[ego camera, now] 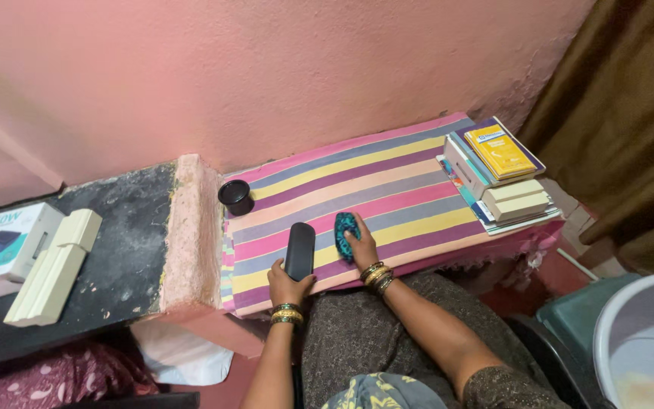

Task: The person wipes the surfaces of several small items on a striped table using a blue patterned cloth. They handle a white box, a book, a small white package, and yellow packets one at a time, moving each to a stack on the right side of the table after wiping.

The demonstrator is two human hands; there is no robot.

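1. The striped cloth (387, 189) covers a shelf in the middle of the frame. Its near edge runs from the lower middle up toward the right, and both hands sit close to that edge.
2. The left hand (289, 286) is in the lower middle of the frame. It is wrapped around the bottom end of a long black case (300, 250), holding it flat on the cloth.
3. The black case is smooth and dark with rounded ends. It points up toward the wall.
4. The right hand (362, 248) is just beside it, to the right. Its fingers are curled over a small teal pouch (346, 233), pressing it on the cloth.
5. The teal pouch is small, oval and bumpy with dark spots. It lies near the black case, but they do not touch.
6. A round black cup (235, 196) stands at the left end of the cloth, apart from the hands.
7. A pile of books and boxes (497, 178) fills the right end of the cloth.
8. Between the cup and the pile, the cloth is bare, so there is open room above and to the right of the hands.
9. A raised pink ledge (191, 235) marks the left edge of the cloth. Past it, in the left of the frame, a dark shelf (126, 250) holds a white box (5, 242) and a cream bar (54, 265).
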